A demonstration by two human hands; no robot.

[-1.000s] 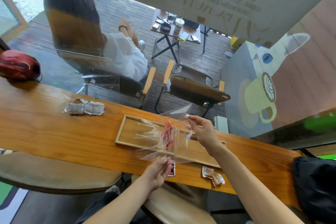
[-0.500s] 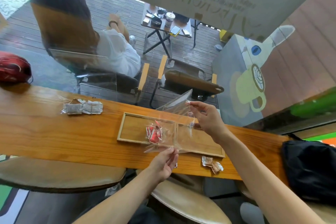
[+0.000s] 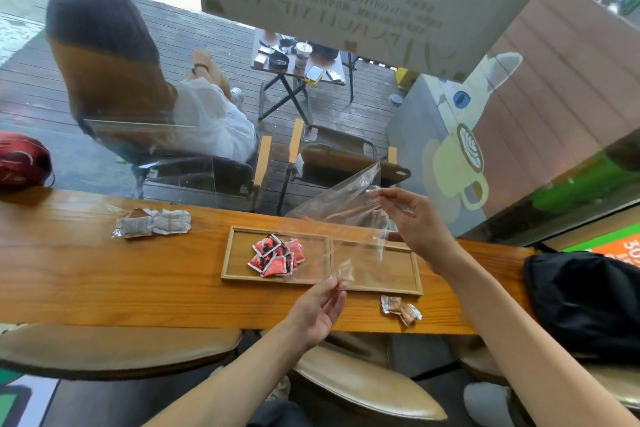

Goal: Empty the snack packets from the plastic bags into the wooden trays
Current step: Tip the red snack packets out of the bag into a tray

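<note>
Between the hands, over the tray (image 3: 375, 289), stretched clear bag (image 3: 343, 208), looking empty. Right hand (image 3: 417, 222) raised at the bag's upper edge, thumb and fingers pinching the plastic, palm turned left. Left hand (image 3: 317, 310) lower and nearer, by the counter's (image 3: 104, 274) front edge, fingertips pinching the bag's bottom corner, other fingers loosely curled. Just left of the left hand's fingertips and a little beyond, red packets (image 3: 277, 256) heaped in the tray's left compartment. Under the bag, below the right hand, the tray's right compartment, seen through the plastic. Right of the left hand, below the right wrist, two brown wrapped snacks (image 3: 401, 309) on the counter just outside the tray's near right corner. Far left of both hands, second bag (image 3: 152, 222) of pale packets lying flat on the counter. At the far left end, red bundle (image 3: 22, 159). Right of the right forearm, black backpack (image 3: 585, 302). Beyond the glass, seated person (image 3: 145, 94) in a chair, back turned.
</note>
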